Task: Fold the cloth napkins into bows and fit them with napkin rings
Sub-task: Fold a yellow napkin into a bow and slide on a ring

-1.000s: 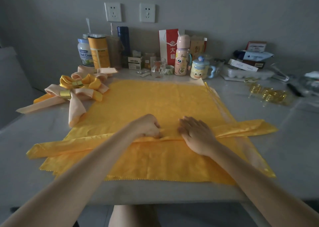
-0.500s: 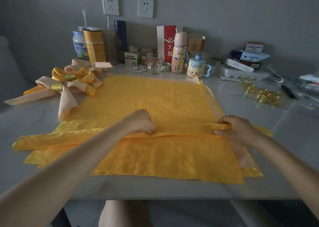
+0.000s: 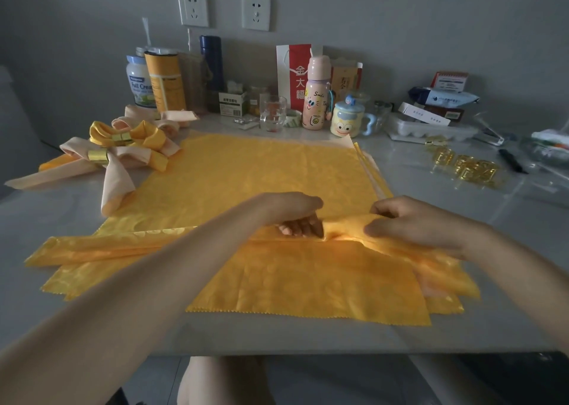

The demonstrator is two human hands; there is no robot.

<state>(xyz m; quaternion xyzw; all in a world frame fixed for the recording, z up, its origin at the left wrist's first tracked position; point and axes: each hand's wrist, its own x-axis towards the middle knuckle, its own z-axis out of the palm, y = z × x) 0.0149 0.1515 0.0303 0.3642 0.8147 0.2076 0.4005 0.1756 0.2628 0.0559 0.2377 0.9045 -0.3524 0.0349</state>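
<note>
The task stands partway through. At the far left of the bench, finished bows lie in a small heap. One yellow and one peach bow each plainly wear a gold band. More peach cloth lies behind them, but whether that is a third completed bow cannot be told.

The napkin in hand is yellow and is already folded lengthwise into a narrow folded strip. It runs across the near part of the bench, on top of the flat napkins spread beneath it. The left hand grips the strip near its middle, its fingers curled under and pinching the cloth. The right hand is just beside it, with fingers and thumb curled round the right part of the strip, which bunches and lifts between the two hands.

By the look of it, the person is starting to shape the loops of the bow. The long fold is done, while the looping, the gathering of the centre and the ring are left. The loose napkin rings lie in a cluster at the right of the bench, well apart from both hands, and none is picked up yet. The flat napkins, at least one yellow and one paler judging by the edges at the far corner, are not yet folded at all.
</note>
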